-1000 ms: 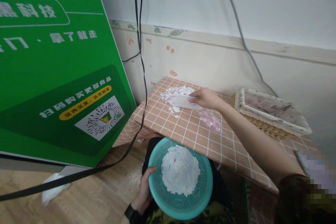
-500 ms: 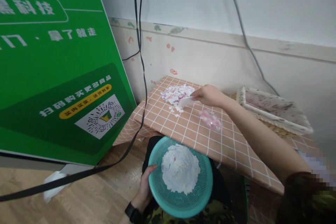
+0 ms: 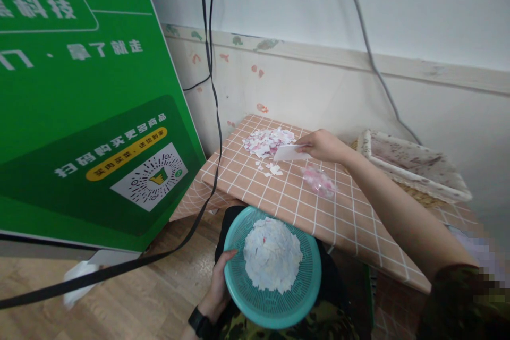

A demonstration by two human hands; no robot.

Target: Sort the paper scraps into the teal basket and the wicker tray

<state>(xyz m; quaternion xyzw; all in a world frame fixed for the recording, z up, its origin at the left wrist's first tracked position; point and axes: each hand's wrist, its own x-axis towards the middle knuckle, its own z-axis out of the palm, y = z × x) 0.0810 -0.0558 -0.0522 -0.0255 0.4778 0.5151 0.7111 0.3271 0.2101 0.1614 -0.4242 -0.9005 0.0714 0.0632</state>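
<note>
My left hand (image 3: 220,279) grips the rim of a round teal plastic basket (image 3: 279,316), its thumb over the edge. The basket rests on my lap at the table's front edge and holds a heap of white paper scraps (image 3: 272,255). Over the table, my right hand (image 3: 320,144) is closed on a flat white card (image 3: 287,153). The card stands tilted beside a pile of white and pink paper scraps (image 3: 268,139), with a few loose scraps (image 3: 273,169) in front of it. To the right lies a small clear plastic bag (image 3: 319,180) with pink contents.
A brown checked cloth covers the table (image 3: 350,228). A cloth-lined wicker basket (image 3: 414,167) stands at the back right against the wall. On the left rises a big green cabinet (image 3: 79,117). A black strap (image 3: 217,117) hangs before the table's left side.
My right hand has drawn the card slightly right, away from the pile, and more of the card's face shows. My left hand keeps its hold on the basket.
</note>
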